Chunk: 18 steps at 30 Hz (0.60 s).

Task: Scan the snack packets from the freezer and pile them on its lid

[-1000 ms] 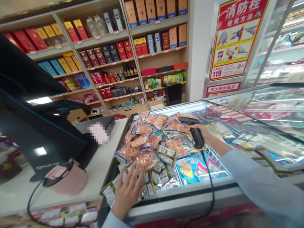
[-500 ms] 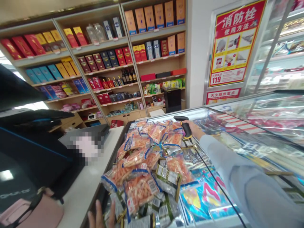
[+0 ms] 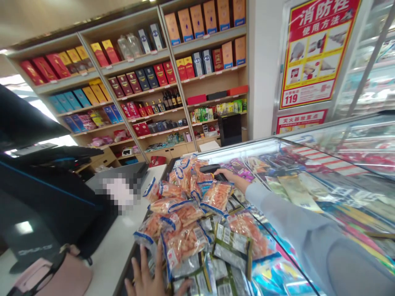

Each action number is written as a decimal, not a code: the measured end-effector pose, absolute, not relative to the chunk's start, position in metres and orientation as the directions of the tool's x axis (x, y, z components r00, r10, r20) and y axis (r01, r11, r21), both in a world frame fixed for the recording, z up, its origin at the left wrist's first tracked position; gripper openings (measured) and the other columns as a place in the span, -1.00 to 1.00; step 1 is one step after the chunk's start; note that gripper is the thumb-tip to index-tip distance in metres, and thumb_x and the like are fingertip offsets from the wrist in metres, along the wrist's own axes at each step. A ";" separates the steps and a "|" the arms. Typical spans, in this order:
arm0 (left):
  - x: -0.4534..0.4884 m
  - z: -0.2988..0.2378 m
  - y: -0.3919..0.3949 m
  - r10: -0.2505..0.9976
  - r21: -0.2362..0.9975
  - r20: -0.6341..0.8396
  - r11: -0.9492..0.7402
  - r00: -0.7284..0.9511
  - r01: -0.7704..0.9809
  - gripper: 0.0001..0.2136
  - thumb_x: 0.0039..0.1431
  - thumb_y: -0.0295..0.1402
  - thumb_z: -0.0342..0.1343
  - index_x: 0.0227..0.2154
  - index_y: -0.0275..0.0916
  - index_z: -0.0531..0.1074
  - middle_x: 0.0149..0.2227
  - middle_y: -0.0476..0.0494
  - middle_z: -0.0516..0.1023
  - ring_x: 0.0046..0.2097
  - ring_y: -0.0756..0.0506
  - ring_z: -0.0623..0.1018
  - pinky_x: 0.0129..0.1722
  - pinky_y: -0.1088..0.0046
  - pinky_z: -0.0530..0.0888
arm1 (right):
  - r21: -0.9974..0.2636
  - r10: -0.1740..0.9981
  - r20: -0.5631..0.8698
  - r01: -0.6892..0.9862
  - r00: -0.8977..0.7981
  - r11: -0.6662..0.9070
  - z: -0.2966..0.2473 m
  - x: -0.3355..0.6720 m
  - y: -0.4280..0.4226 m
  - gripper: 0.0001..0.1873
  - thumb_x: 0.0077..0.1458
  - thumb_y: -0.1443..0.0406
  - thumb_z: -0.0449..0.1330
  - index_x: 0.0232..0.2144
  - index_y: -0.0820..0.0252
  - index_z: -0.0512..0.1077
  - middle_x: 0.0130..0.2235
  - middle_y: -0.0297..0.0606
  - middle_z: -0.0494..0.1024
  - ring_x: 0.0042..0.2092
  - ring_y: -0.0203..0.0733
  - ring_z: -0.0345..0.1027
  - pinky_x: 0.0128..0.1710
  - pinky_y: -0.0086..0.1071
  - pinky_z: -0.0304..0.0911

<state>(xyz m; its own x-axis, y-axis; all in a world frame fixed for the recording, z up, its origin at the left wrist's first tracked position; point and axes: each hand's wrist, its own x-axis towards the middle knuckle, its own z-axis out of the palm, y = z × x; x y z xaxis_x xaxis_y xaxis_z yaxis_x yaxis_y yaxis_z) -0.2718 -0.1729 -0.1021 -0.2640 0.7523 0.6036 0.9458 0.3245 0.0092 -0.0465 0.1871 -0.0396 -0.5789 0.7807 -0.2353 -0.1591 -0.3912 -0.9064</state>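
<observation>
My right hand [image 3: 227,175] grips a black handheld barcode scanner [image 3: 210,168] by its handle. The scanner sits over the far part of a pile of clear, blue-edged snack packets [image 3: 187,243], pointing left. Its black cable [image 3: 271,232] runs back under my right forearm. At the bottom, my left hand [image 3: 150,279] is spread open, fingers apart, at the near edge of the pile. Whether its fingertips press on a packet I cannot tell. Several silver packets with dark green edges [image 3: 232,246] lie near and under the orange-filled ones. One blue-edged packet [image 3: 152,190] leans over the counter edge.
The pile lies on a glass-topped display case [image 3: 262,148] with more packets inside. On the left stand a white counter [image 3: 108,250], a dark machine [image 3: 33,230] and a pink bag [image 3: 63,275]. Shelves of boxes [image 3: 140,82] line the back wall.
My right hand has swung left with the scanner, over the pile, and packets at the far end have shifted left. My left hand has come further into view. The camera view has turned slightly.
</observation>
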 end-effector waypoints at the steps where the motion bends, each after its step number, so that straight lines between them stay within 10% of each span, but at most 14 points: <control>1: -0.270 -0.099 -0.173 0.743 0.022 0.612 0.328 -0.272 0.944 0.01 -0.10 0.11 0.15 0.34 -0.01 -0.28 0.39 -0.35 -0.24 0.31 -0.63 -0.01 0.04 -0.44 0.12 | -0.906 0.788 -0.237 -0.162 -0.568 -0.390 -0.037 -0.048 0.183 -0.85 -0.13 0.28 0.19 -0.47 0.28 0.42 -0.59 -0.27 0.52 -0.63 -0.30 0.27 -0.62 -0.48 0.24; 18: -0.244 -0.057 -0.198 0.533 0.025 0.846 0.024 -0.034 0.999 -0.55 0.19 -0.29 0.02 0.12 -0.33 0.22 0.08 -0.39 0.38 0.20 -0.26 0.29 0.25 -0.04 0.09 | -0.855 0.987 0.054 -0.517 -0.151 -0.032 0.007 0.138 0.010 -0.89 -0.09 0.25 0.13 -0.44 0.12 0.39 -0.40 -0.20 0.53 -0.50 -0.22 0.30 -0.57 -0.37 0.25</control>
